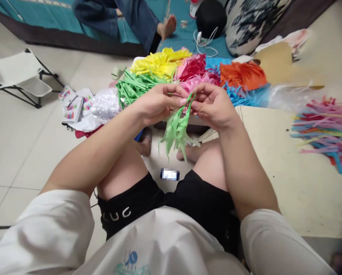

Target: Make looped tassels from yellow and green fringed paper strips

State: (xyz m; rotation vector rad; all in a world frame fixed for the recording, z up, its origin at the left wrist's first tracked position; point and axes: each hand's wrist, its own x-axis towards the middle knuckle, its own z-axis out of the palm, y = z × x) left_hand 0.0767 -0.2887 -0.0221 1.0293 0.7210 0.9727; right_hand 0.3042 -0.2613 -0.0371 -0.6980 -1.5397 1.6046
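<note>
A light green fringed paper tassel hangs between my hands, its strips pointing down. My left hand pinches its twisted top from the left side. From the right, my right hand pinches the same top, where the paper forms a narrow loop. Just beyond my hands lie piles of fringed paper: green, yellow, pink, red, orange and blue.
Finished-looking multicoloured tassels lie on a pale board at right. Printed packets and clear plastic are at left, near a folding stool. A phone lies below, between my legs. Another person's legs rest on the teal sofa.
</note>
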